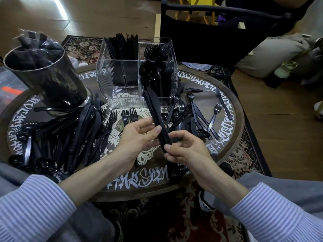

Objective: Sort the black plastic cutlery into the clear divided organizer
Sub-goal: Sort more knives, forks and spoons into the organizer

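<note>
Knife stack point(156, 117) held above worktop point(232, 109) centre, near side of organizer point(111, 79). Left hand point(139, 135) cradles it; right hand point(185, 149) pinches the handle ends. Risk: loose stack fans or slips, or blades catch the rim and land among the spoons point(162, 74) at right.

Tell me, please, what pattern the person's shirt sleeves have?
Fine blue-and-white stripes on both sleeves, clearest in the head view.

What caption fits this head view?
Both hands, left hand and right hand, hold a bundle of black plastic knives before the clear divided organizer.
</note>
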